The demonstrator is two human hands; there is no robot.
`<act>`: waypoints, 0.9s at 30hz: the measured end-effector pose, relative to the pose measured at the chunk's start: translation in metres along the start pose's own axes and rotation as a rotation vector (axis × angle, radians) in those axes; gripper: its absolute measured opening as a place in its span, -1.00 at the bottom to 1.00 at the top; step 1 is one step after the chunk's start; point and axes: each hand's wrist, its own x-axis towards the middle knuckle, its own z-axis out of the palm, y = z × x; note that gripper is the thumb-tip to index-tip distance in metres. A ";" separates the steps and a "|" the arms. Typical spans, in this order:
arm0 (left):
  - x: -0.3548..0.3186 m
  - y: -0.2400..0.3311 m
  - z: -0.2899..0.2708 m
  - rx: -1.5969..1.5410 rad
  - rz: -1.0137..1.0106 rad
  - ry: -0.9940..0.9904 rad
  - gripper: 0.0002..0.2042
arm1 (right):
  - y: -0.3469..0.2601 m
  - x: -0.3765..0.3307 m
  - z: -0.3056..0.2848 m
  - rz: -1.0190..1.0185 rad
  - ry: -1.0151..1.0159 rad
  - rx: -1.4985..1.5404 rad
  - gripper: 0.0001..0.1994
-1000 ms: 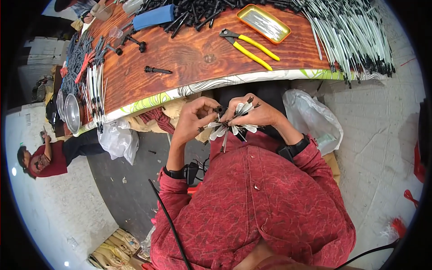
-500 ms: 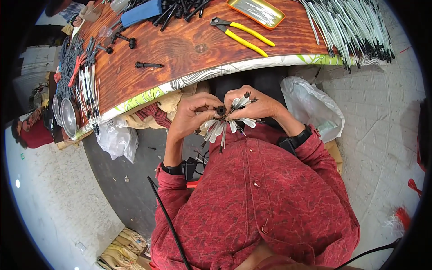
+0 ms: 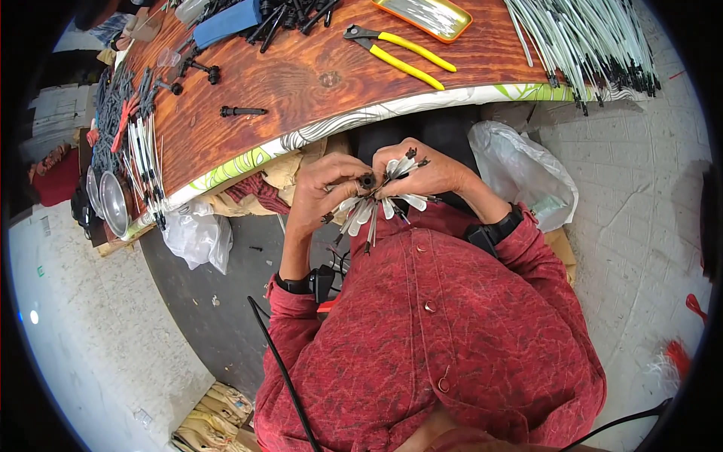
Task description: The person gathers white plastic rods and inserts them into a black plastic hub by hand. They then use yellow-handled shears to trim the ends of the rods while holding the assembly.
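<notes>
In front of my chest I hold a bundle of white flat strips with black tips (image 3: 360, 218), fanned out around a black round hub (image 3: 367, 181). My left hand (image 3: 320, 184) is closed, its thumb and fingers pinching by the hub. On the other side my right hand (image 3: 435, 172) is closed too, gripping the strips close to the centre, with a few black tips poking out above its fingers. The two hands nearly touch, and the fingers hide how the strips join the hub.
On the wooden table (image 3: 301, 98) lie yellow-handled pliers (image 3: 399, 56), a black plastic peg (image 3: 243, 111) and an orange-rimmed tray (image 3: 428, 16) of thin pins. White rods with black ends (image 3: 584, 49) overhang the right edge. Plastic bags (image 3: 527, 177) sit below. A cable (image 3: 282, 365) crosses my left sleeve.
The view has shifted slightly, so the table things sit a little further left. Both hands keep their hold on the bundle, with hardly any movement.
</notes>
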 end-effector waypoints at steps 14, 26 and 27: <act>-0.005 0.004 -0.004 -0.047 -0.008 -0.048 -0.74 | -0.003 -0.001 0.003 -0.047 0.008 0.002 -0.82; 0.006 0.031 -0.016 -0.076 -0.357 -0.141 -0.77 | -0.004 0.000 0.011 -0.086 0.061 -0.078 -0.81; 0.006 0.032 -0.016 -0.077 -0.358 -0.138 -0.77 | -0.005 -0.001 0.012 -0.086 0.065 -0.090 -0.81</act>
